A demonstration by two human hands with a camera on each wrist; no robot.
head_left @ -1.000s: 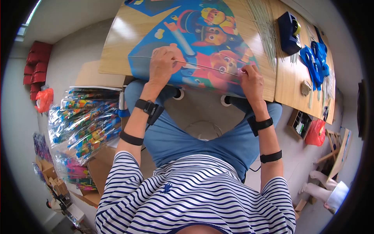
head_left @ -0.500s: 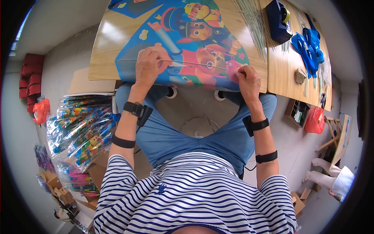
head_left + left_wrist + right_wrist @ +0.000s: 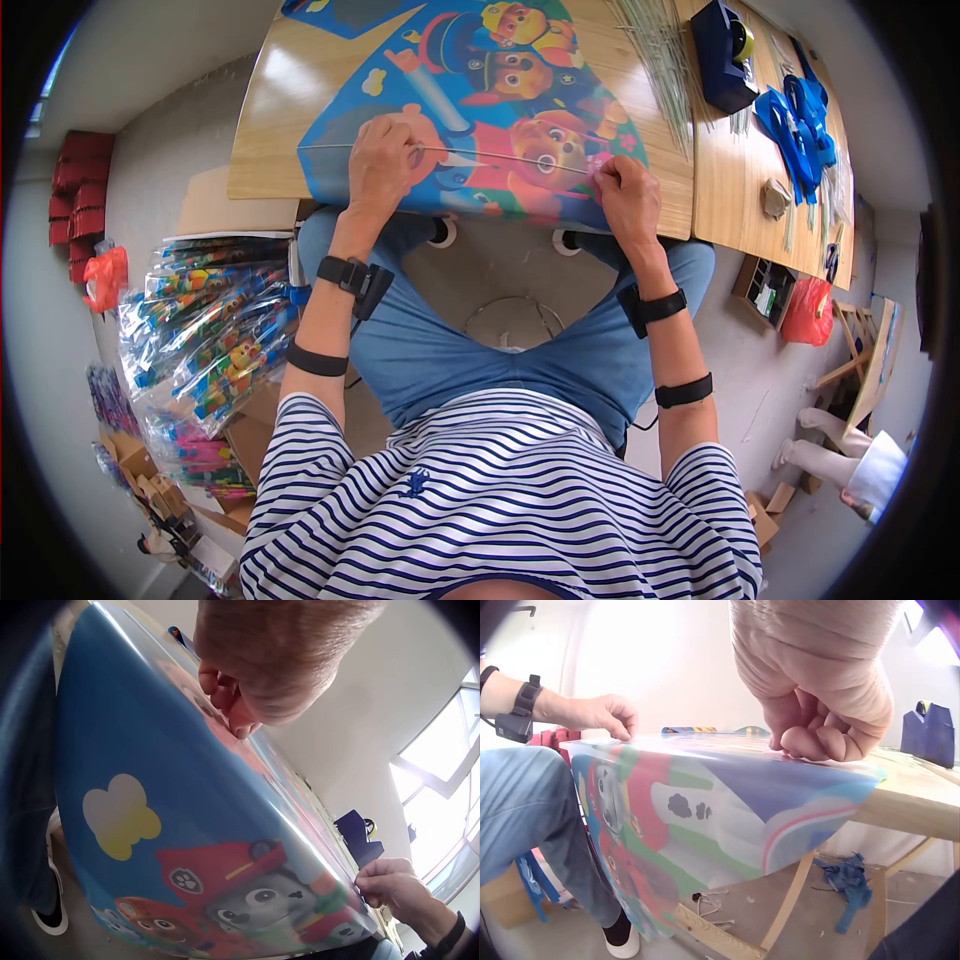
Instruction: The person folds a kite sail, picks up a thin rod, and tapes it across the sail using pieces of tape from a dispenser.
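Observation:
A large printed plastic sheet [image 3: 340,110] with cartoon dogs covers the near part of the table, its front hanging over the edge. Across it runs a thin pale rod [image 3: 500,156], almost parallel to that edge. My left hand [image 3: 380,170] pinches the rod left of the middle; in the left wrist view its curled fingertips [image 3: 241,732] are down at the sheet. Further right, my right hand [image 3: 630,200] pinches at the rod's right part, thumb and forefinger together. In the right wrist view its curled fingers [image 3: 806,742] press low on the sheet's top, hiding the rod's end.
A bundle of thin rods [image 3: 655,70] lies on the table [image 3: 270,150] at right. Beyond it stand a blue tape dispenser [image 3: 722,60], blue straps [image 3: 795,135] and a brown lump [image 3: 775,198]. Plastic-wrapped printed goods [image 3: 215,330] fill a box on my left.
The head view has shifted, moving the table and both hands left in it. My right hand went a little outward along the rod, then back inward; the left hand kept its spot on it.

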